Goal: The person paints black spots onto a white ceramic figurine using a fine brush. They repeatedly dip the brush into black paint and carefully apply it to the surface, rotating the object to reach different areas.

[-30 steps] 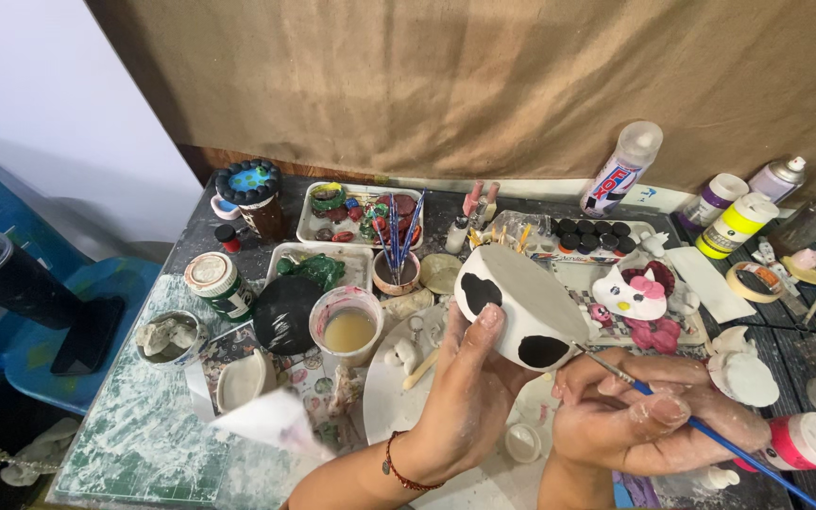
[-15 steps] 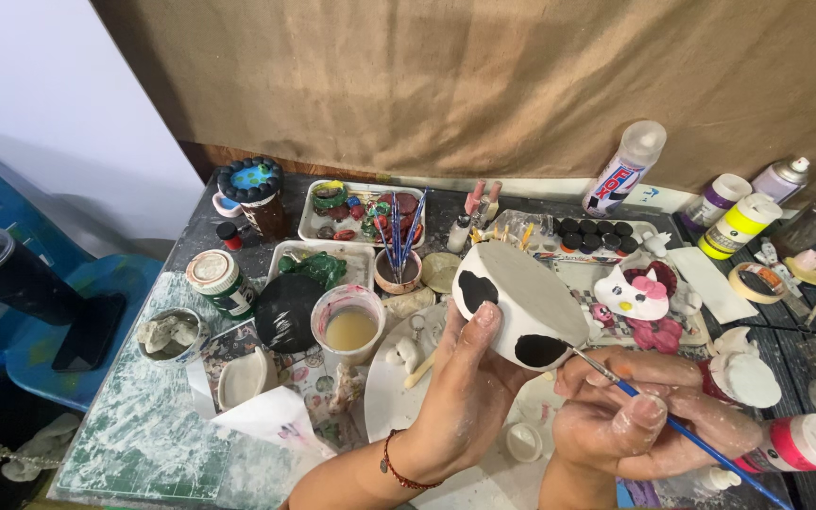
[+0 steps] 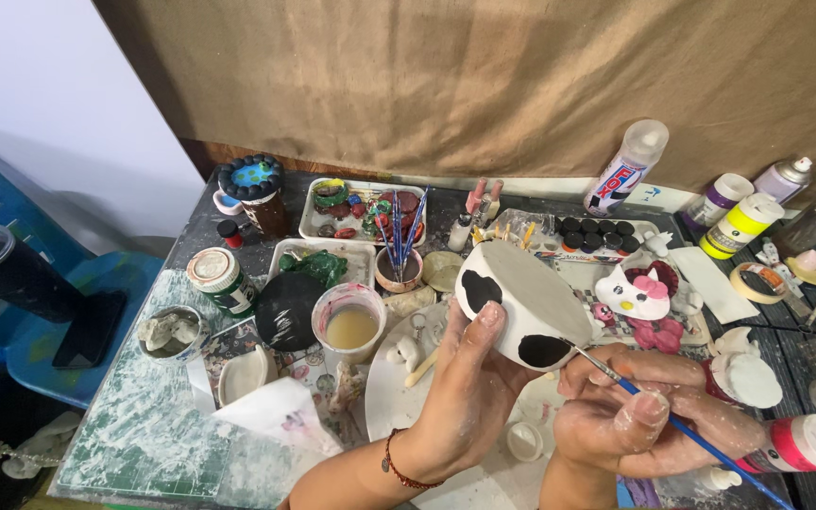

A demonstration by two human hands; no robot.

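The scene is evenly and brightly lit from above; soft shadows are cast, edges are slightly bowed, and focus is kept sharp throughout.

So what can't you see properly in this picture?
Head view only:
- Bowl: its inside is turned away, and the left hand covers its near side.
- Brush: the handle end is cut off by the bottom edge, and the right hand hides its middle.
- Brush tip: too small to tell the paint colour on it.
- Cup: the cloudy liquid hides its bottom.
- Both arms: cut off by the bottom edge.
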